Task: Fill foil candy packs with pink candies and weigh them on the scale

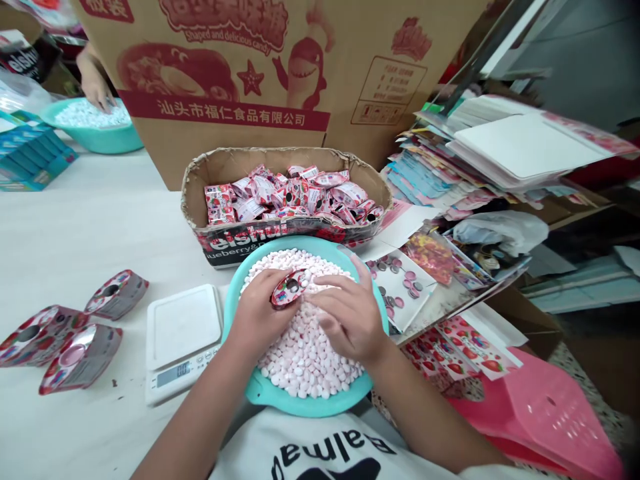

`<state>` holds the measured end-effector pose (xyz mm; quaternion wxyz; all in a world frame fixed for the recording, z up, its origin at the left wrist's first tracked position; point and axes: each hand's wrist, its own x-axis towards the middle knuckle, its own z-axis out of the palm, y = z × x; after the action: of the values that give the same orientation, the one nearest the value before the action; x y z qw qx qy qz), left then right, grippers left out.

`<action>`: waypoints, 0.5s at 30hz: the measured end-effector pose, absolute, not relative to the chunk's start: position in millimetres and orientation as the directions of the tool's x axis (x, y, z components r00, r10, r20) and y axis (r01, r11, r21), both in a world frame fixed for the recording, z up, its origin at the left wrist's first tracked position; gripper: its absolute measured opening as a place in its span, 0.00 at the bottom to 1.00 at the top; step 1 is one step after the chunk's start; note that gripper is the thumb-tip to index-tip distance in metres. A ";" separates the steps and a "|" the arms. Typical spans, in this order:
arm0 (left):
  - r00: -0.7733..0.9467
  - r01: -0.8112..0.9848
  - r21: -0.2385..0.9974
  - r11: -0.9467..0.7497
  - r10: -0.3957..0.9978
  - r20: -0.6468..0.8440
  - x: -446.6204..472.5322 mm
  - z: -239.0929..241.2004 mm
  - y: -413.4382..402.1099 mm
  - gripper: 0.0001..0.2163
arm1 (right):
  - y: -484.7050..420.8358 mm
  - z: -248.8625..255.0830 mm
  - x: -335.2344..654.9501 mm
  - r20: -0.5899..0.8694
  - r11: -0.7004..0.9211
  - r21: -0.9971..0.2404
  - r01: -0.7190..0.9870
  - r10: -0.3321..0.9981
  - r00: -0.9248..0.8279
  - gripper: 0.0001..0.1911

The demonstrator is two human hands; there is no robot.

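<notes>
A teal bowl [235,313] heaped with small white and pink candies [305,353] sits at the table's near edge. My left hand [257,313] is closed around a small red strawberry-print candy box [289,288] held over the heap. My right hand [350,317] rests on the candies just right of the box, fingers curled and pressed toward its opening; what they pinch is hidden. Behind the bowl, a torn cardboard tray [200,180] holds several filled strawberry-print boxes [295,193].
A white digital scale [183,340] stands left of the bowl. Three empty boxes [75,327] lie further left. A big printed carton [280,67] stands at the back. Another person's hand [97,83] reaches into a second teal bowl [100,137]. Flat packaging stacks [500,153] lie right, pink basket [545,413] below.
</notes>
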<state>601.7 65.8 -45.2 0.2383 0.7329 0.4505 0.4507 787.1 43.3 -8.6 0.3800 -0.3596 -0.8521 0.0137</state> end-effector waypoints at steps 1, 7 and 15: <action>0.184 0.450 0.754 -0.478 0.876 0.445 602.0 -45.0 66.2 0.18 | 45.1 -9.3 788.9 0.649 0.722 -0.309 0.620 0.636 -0.417 0.14; 0.191 0.469 0.741 -0.480 0.875 0.445 603.2 -44.7 66.9 0.18 | 50.8 -12.5 799.7 0.589 0.686 -0.344 0.641 0.689 -0.422 0.18; 0.184 0.509 0.715 -0.479 0.872 0.454 604.3 -41.3 68.0 0.17 | 46.4 -15.0 795.2 0.563 0.656 -0.377 0.654 0.723 -0.400 0.21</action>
<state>604.3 68.0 -41.3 0.2075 0.7408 0.4661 0.4369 795.2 46.4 -15.0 0.3607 -0.4120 -0.8354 0.0476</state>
